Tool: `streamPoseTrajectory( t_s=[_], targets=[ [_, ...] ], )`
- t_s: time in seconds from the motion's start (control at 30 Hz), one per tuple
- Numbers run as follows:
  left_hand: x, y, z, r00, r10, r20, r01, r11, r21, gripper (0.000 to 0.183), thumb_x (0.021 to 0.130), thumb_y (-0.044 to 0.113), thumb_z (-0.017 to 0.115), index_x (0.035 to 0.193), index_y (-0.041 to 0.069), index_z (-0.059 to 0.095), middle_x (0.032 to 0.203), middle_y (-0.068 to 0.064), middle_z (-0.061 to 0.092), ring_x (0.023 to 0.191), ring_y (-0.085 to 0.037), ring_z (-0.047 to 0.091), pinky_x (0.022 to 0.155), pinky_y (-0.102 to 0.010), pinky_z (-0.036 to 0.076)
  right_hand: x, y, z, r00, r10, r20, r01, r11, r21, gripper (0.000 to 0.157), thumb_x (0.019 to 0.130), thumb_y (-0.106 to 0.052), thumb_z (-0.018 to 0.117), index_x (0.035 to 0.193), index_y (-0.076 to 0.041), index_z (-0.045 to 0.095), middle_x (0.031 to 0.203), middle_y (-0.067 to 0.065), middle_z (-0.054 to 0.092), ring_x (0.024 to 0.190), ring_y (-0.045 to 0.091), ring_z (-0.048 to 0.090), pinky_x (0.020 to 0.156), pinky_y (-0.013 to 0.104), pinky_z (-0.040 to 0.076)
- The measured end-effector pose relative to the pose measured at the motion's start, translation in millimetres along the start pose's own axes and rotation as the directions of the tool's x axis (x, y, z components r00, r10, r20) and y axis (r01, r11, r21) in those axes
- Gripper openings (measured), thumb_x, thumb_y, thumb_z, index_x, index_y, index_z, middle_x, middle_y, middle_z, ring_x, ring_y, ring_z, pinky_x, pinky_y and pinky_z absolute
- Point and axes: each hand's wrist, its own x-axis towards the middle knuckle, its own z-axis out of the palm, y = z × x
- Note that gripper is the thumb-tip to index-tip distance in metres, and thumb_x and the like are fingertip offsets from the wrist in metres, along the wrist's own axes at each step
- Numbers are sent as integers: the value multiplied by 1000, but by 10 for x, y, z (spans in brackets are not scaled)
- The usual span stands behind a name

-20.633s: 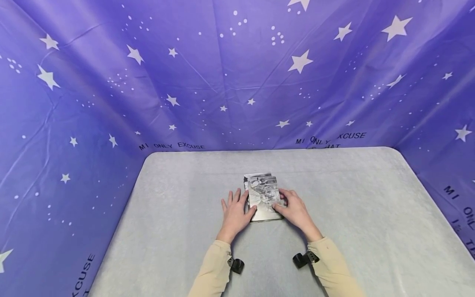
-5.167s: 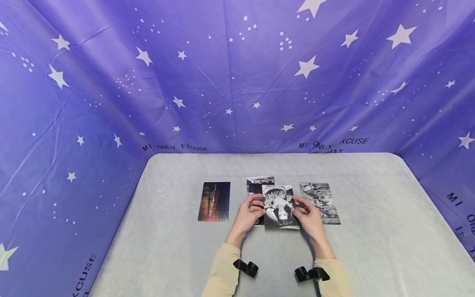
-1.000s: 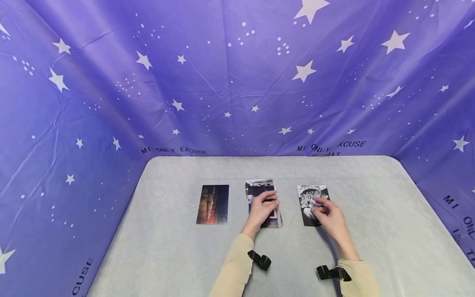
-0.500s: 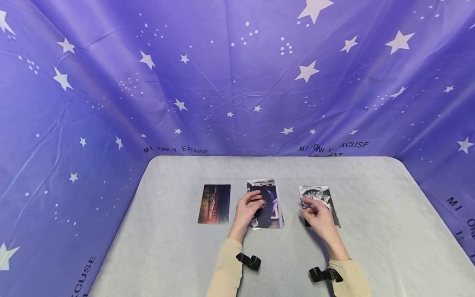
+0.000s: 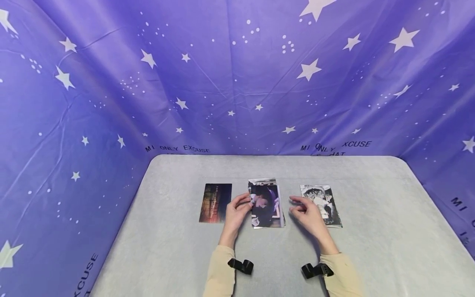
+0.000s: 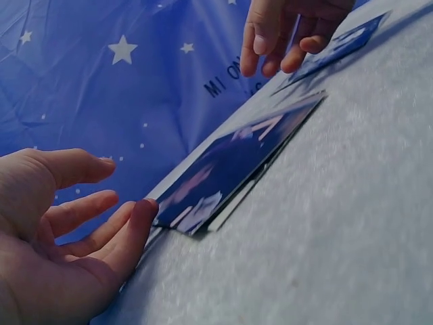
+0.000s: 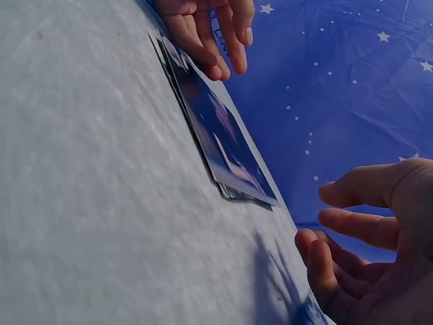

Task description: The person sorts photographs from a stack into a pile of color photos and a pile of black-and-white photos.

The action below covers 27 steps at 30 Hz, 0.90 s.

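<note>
The whole layout is shown only from the head view: a pile of photos [image 5: 264, 212] is set on the table [image 5: 174, 255], between a dark photo [image 5: 214, 203] at left and a black-and-white photo [image 5: 328, 203] at right. The left hand [image 5: 235, 213] is placed at the pile's left edge, its fingers loosely spread; whether contact is made cannot be told. In the right wrist view, the pile's uneven layers are revealed, and the right hand [image 7: 379, 244] is held above its own shadow [image 7: 267, 284], fingers apart, off the pile.
</note>
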Motion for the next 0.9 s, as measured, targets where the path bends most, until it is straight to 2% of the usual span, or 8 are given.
streamPoseTrajectory(
  t_s=[0.13,0.33,0.53,0.67,0.8,0.9],
  targets=[
    [-27,4,-45,1000,-4,2,4,1000,15,40,84,-11,62,122,-18,53,114,-37,57,97,-33,64,78,-19,50,15,-10,63,1000,5,16,-5,1000,1,38,82,3,68,119,7,62,110,23,63,81,18,64,73,23,49],
    [-138,193,-53,996,12,89,-19,997,78,39,83,-13,61,119,-23,51,112,-40,55,95,-31,65,78,-18,49,24,-24,194,999,-3,45,3,1000,1,41,81,4,68,120,8,61,109,23,63,82,24,64,77,29,50],
    [-181,266,-37,990,42,134,-58,991,118,38,83,-13,60,117,-24,50,110,-40,57,99,-45,61,79,-20,50,7,-31,288,999,9,39,-7,999,-36,44,79,2,70,122,2,62,103,18,62,82,22,63,71,28,48],
    [-195,306,-25,992,13,126,-26,994,110,38,83,-13,60,118,-24,50,112,-41,55,101,-49,59,79,-18,49,-4,-39,306,999,9,33,-8,999,-38,44,79,0,71,122,1,63,101,16,62,80,21,61,68,27,47],
    [-194,335,-12,995,-17,100,7,995,100,39,83,-12,60,119,-23,50,114,-41,54,94,-31,65,77,-17,48,-7,-54,313,999,15,31,-14,999,-32,44,79,-2,72,122,1,63,98,15,63,75,18,59,66,25,47],
    [-184,346,-5,997,-31,71,25,996,83,41,82,-11,61,120,-22,49,115,-42,53,88,-17,64,76,-17,48,-8,-73,331,1000,12,18,-12,1000,-15,43,79,-1,72,120,2,64,96,14,62,73,17,57,63,24,46]
  ],
)
